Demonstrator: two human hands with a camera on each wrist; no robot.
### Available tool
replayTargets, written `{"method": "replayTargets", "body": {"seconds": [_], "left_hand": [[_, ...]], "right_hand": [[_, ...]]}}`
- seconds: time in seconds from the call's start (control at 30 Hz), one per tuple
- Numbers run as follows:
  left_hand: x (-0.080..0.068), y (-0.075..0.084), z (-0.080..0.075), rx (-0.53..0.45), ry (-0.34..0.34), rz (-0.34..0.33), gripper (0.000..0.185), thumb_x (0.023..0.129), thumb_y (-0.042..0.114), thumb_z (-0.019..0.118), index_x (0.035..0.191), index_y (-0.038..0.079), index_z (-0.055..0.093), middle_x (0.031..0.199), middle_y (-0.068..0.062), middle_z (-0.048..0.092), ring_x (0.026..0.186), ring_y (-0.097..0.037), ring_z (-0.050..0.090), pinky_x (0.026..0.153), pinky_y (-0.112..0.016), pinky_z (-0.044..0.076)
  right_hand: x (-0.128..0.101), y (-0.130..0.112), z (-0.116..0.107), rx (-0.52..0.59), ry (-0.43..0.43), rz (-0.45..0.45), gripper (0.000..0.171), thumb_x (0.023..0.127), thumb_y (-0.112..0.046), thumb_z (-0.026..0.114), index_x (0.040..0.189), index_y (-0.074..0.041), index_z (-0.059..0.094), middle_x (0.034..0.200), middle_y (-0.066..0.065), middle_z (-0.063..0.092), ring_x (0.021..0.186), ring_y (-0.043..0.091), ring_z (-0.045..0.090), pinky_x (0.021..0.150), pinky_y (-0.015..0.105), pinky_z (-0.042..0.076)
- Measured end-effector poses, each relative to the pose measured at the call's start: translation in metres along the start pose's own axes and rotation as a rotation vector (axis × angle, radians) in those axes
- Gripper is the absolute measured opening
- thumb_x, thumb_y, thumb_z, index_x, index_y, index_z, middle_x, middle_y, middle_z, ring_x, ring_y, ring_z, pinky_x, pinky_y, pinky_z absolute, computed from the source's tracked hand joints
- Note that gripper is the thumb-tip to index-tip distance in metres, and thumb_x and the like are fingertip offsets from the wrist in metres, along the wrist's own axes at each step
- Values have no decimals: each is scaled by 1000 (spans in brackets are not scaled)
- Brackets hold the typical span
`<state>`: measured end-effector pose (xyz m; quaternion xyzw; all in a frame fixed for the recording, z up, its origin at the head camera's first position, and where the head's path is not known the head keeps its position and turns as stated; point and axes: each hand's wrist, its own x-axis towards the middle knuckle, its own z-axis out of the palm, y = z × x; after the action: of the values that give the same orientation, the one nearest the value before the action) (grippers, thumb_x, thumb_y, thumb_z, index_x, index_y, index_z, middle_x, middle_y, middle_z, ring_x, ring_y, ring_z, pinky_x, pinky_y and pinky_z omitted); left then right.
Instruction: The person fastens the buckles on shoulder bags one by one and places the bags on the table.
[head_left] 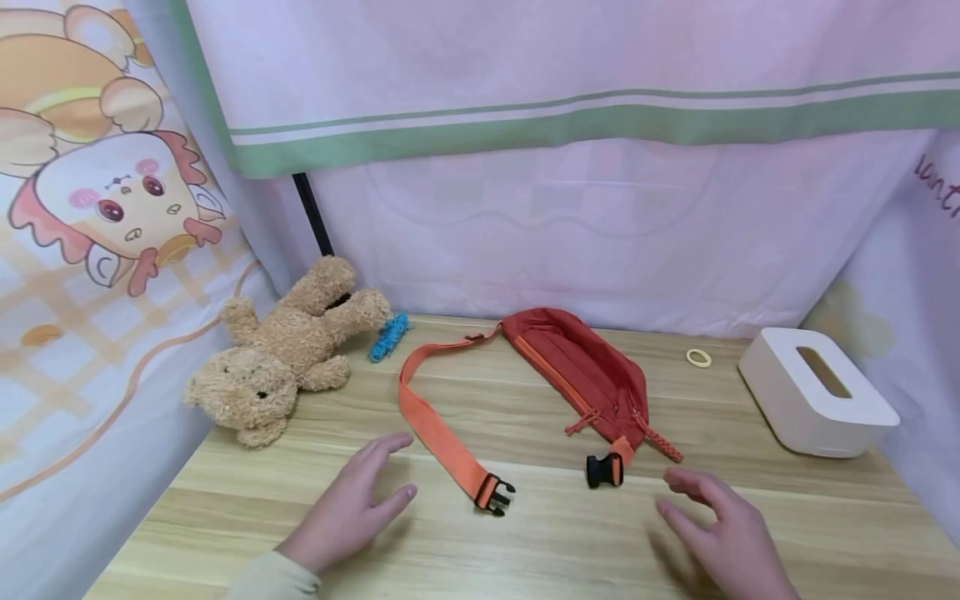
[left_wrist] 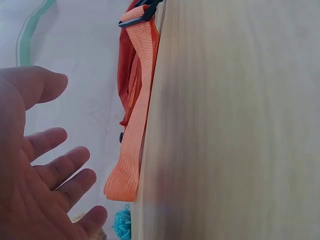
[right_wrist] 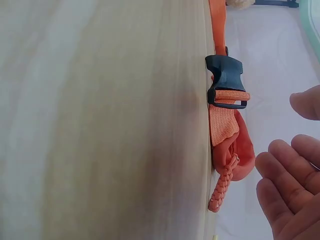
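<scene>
A red waist pack [head_left: 581, 362] lies on the wooden table, its orange strap [head_left: 427, 417] curving out to the left. The strap ends in a black prong buckle half [head_left: 495, 495]; the black socket half [head_left: 604, 471] sits at the pack's near end, apart from it. My left hand [head_left: 352, 500] hovers left of the strap end, fingers relaxed and holding nothing. To the right of the socket half, my right hand [head_left: 723, 533] is held above the table with loosely bent fingers, also holding nothing. In the right wrist view, a braided zipper pull [right_wrist: 224, 184] hangs beside the socket half.
A teddy bear [head_left: 292, 350] lies at the left, with a blue yarn bundle [head_left: 389, 337] beside its foot. Toward the back right is a pale yellow ring [head_left: 698, 358]. A white tissue box [head_left: 817, 392] stands at the right edge. Fabric curtains [head_left: 570, 225] enclose the table.
</scene>
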<state>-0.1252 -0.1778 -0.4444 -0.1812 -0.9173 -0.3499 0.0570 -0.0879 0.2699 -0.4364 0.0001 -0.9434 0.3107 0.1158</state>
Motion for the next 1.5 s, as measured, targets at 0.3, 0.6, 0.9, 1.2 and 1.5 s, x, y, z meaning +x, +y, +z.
{"method": "replayTargets", "body": {"seconds": [0.3,0.6,0.9,1.2,1.5], "left_hand": [[5,4,6,-66,-32,-38,58,92,24,74,144,14,51,145,1,53,136,-26,47,111,-53,38],[7,8,11,-115,-60,-62,56,93,24,74,144,15,52,145,2,53,137,-24,46,112,-52,37],[7,14,14,-117,-61,-61,55,92,24,74,142,15,54,141,3,56,134,-23,50,112,-49,39],[9,13,19,-130,-61,-36,49,93,24,73,138,16,57,134,6,59,129,-21,54,108,-50,42],[12,15,24,-135,-69,11,40,94,22,72,132,16,61,128,8,62,122,-16,57,104,-49,46]], "right_hand": [[4,0,2,30,-16,5,39,92,-35,75,122,-12,68,117,2,71,108,25,65,90,48,54],[6,-3,4,65,-45,37,39,92,-33,75,122,-10,67,117,5,70,107,26,65,91,53,53],[9,-3,8,66,-6,-1,36,89,-28,79,118,-10,70,114,4,72,101,22,66,85,39,56],[11,-6,10,94,-2,-2,32,89,-26,79,116,-11,71,112,2,72,97,21,66,81,33,57],[13,-6,12,105,-13,14,31,89,-25,79,115,-12,70,112,1,71,98,18,65,83,31,57]]}}
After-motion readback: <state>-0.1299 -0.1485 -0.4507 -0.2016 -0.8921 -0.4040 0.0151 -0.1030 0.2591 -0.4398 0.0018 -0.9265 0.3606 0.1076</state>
